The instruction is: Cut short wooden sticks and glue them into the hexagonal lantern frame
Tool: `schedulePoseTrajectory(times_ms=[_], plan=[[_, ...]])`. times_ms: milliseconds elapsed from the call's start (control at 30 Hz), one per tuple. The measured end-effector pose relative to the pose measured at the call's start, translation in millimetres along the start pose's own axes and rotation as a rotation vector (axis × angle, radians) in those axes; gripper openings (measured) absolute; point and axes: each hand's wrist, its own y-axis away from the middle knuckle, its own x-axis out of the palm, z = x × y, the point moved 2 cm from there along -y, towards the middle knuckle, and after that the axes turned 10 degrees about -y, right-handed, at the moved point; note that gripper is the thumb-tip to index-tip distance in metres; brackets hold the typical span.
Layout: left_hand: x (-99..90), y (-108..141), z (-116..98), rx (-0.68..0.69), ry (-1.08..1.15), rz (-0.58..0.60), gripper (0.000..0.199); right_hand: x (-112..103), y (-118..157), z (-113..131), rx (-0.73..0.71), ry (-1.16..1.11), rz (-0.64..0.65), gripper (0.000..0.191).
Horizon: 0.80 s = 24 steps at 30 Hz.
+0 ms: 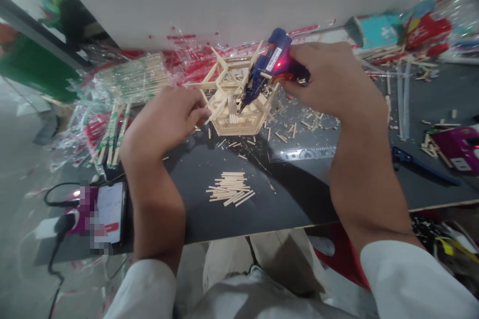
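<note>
head view: one hexagonal stick frame [235, 102] stands on the black board [299, 194]; its hollow holds only the glue gun's nozzle. one pile of cut sticks [231, 188] lies nearer the person than the frame. right hand [329, 82], wrist bent inward, is clenched around one blue glue gun [270, 67]. left hand [168, 119] pinches the frame's left edge.

Both bare forearms reach forward out of white sleeves. The left hand [164, 119] lies palm down, fingers curled and pinching at the tips. The right hand [329, 79] sits higher, closed in a grip, wrist bent inward.
</note>
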Motion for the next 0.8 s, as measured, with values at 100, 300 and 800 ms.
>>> schedulePoseTrajectory(times_ms=[100,300,800], plan=[[0.6,0.2,-0.2,-0.002,0.006,-0.004,0.023,-3.9,1.1,5.9,0.108,-0.021,0.073,0.01],[-0.1,-0.1,-4.0,0.006,0.009,-0.018,0.023,-4.0,0.8,6.8,0.156,-0.101,0.092,0.012],[-3.1,1.6,-6.6,-0.018,0.059,0.006,0.024,1.0,-1.4,5.8,0.172,-0.172,0.093,0.025]])
